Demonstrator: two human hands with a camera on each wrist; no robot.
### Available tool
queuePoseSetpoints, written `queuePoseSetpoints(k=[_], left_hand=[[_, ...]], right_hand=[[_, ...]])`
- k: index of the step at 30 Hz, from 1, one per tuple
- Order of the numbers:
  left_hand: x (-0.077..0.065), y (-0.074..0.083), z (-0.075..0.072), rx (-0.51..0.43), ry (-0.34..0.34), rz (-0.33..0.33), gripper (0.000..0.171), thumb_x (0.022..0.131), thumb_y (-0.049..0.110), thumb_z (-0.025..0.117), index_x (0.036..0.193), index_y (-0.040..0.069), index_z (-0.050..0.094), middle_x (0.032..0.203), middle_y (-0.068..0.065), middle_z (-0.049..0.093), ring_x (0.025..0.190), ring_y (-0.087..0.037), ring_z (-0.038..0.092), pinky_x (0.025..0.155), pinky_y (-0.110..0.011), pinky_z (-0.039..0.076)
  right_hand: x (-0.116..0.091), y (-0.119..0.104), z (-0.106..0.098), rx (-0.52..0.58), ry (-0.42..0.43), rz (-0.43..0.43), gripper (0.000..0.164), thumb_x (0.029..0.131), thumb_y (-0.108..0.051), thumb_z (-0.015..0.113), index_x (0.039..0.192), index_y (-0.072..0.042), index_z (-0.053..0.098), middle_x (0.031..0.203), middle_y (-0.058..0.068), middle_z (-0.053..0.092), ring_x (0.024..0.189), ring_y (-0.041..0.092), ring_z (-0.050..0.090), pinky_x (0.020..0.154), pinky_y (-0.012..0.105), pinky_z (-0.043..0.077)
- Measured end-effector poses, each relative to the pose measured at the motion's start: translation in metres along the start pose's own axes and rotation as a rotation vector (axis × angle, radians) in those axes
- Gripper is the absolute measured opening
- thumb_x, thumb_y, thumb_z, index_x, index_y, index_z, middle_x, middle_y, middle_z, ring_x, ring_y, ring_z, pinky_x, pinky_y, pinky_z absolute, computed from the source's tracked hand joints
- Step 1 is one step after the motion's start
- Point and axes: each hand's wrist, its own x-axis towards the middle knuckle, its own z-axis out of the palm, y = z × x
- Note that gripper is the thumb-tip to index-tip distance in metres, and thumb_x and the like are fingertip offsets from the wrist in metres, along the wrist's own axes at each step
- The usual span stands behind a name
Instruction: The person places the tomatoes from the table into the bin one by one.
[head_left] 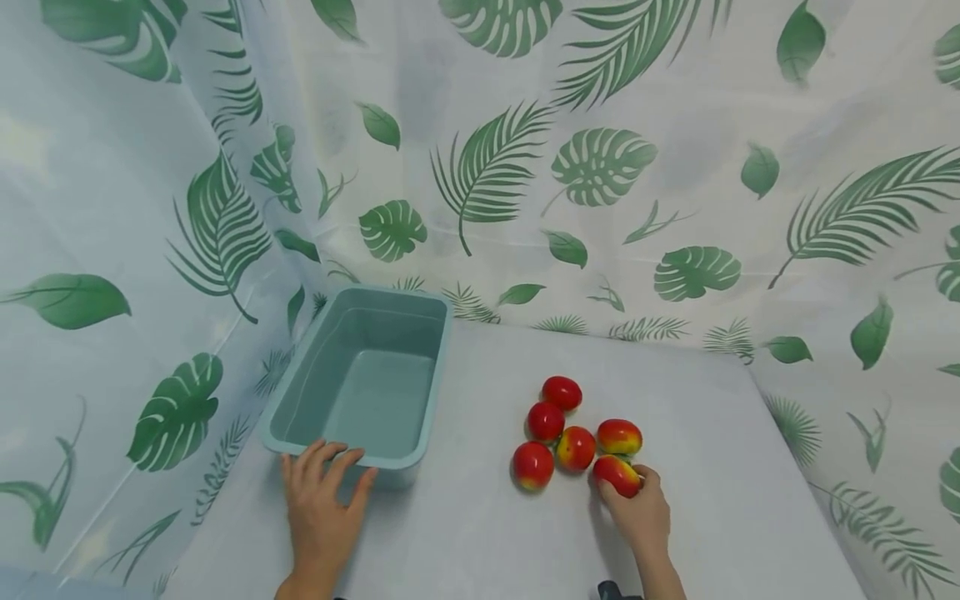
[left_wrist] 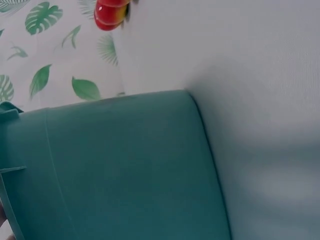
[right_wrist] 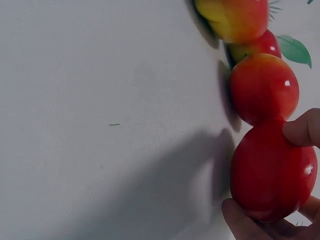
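My left hand [head_left: 324, 500] holds the near rim of a teal plastic basin [head_left: 431, 400], its fingers over the edge and its thumb on the outer side. Inside the basin only the bare bottom shows. In the left wrist view the basin's outer wall [left_wrist: 125, 165] fills much of the picture, with just bits of fingers at the left edge. My right hand [head_left: 643, 512] grips a glossy red and yellow apple [head_left: 617, 475] between thumb and fingers. From the right wrist view, this apple [right_wrist: 272, 172] looks mostly red, next to another apple [right_wrist: 265, 90].
Several more red and yellow apples lie grouped on the white table [head_left: 480, 533], among them one at the front left [head_left: 533, 465] and one at the back [head_left: 562, 393]. A leaf-patterned curtain [head_left: 495, 275] stands behind the table and along its left side.
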Motion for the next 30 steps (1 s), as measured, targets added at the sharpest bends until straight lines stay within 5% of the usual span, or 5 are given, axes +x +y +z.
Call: queuePoseSetpoints(k=[5, 11, 15, 21, 30], left_hand=[[-0.001, 0.002, 0.001, 0.015, -0.019, -0.014, 0.031, 0.07, 0.015, 0.086, 0.098, 0.009, 0.072, 0.107, -0.012, 0.063, 0.119, -0.042, 0.049, 0.106, -0.074, 0.01], [-0.002, 0.001, 0.001, 0.009, -0.028, -0.028, 0.039, 0.086, 0.045, 0.072, 0.099, 0.008, 0.072, 0.108, -0.012, 0.063, 0.12, -0.04, 0.048, 0.108, -0.072, 0.009], [-0.002, -0.001, 0.003, 0.001, -0.022, -0.015, 0.052, 0.091, 0.057, 0.056, 0.098, 0.008, 0.072, 0.107, -0.012, 0.063, 0.119, -0.04, 0.049, 0.107, -0.073, 0.009], [-0.002, -0.005, 0.003, 0.019, -0.019, -0.018, 0.052, 0.09, 0.058, 0.056, 0.097, 0.01, 0.072, 0.108, -0.01, 0.063, 0.12, -0.04, 0.049, 0.107, -0.073, 0.01], [-0.002, -0.007, 0.003, 0.029, -0.019, -0.023, 0.048, 0.09, 0.057, 0.059, 0.098, 0.011, 0.072, 0.109, -0.009, 0.064, 0.121, -0.038, 0.049, 0.11, -0.069, 0.01]], right_hand=[[-0.006, -0.007, -0.005, 0.035, 0.062, -0.014, 0.071, 0.086, -0.026, 0.071, 0.14, 0.002, 0.034, 0.13, 0.03, 0.046, 0.116, 0.044, 0.045, 0.095, 0.061, 0.045], [-0.013, -0.043, -0.015, 0.084, 0.125, -0.202, 0.067, 0.086, -0.023, 0.074, 0.14, -0.001, 0.041, 0.13, 0.023, 0.052, 0.11, 0.036, 0.052, 0.089, 0.055, 0.051], [-0.019, -0.087, -0.012, 0.159, 0.059, -0.379, 0.064, 0.085, -0.019, 0.076, 0.138, -0.005, 0.043, 0.132, 0.016, 0.053, 0.113, 0.031, 0.052, 0.09, 0.051, 0.052], [-0.043, -0.159, 0.017, 0.226, -0.111, -0.665, 0.065, 0.08, -0.019, 0.081, 0.134, -0.012, 0.045, 0.13, 0.004, 0.054, 0.111, 0.02, 0.054, 0.086, 0.043, 0.055], [-0.073, -0.23, 0.066, 0.304, -0.241, -0.942, 0.063, 0.08, -0.013, 0.08, 0.133, -0.011, 0.046, 0.129, 0.0, 0.053, 0.113, 0.015, 0.056, 0.088, 0.036, 0.054]])
